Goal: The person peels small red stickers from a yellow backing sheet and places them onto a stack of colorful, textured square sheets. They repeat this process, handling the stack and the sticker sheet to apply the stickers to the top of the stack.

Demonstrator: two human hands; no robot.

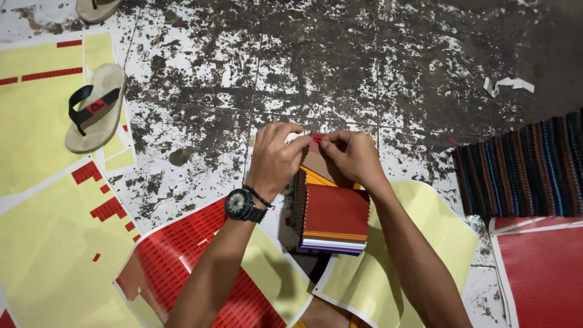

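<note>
My left hand [276,159] and my right hand [352,157] meet above a stack of thin notebooks [334,222] with a dark red top cover and multicoloured edges. Both pinch a small red sticker [317,137] between fingertips, over a brown cover at the stack's far end. A black wristwatch [242,205] and a thin bracelet are on my left wrist. The stack rests on my lap, partly hidden by my forearms.
A red sticker sheet [182,261] and yellow backing sheets [48,231] lie on the stained tile floor at left. Another yellow sheet [437,225] lies right of the stack. A sandal [96,108], a striped mat [522,164], another red sheet [543,267] and paper scraps [509,84] surround.
</note>
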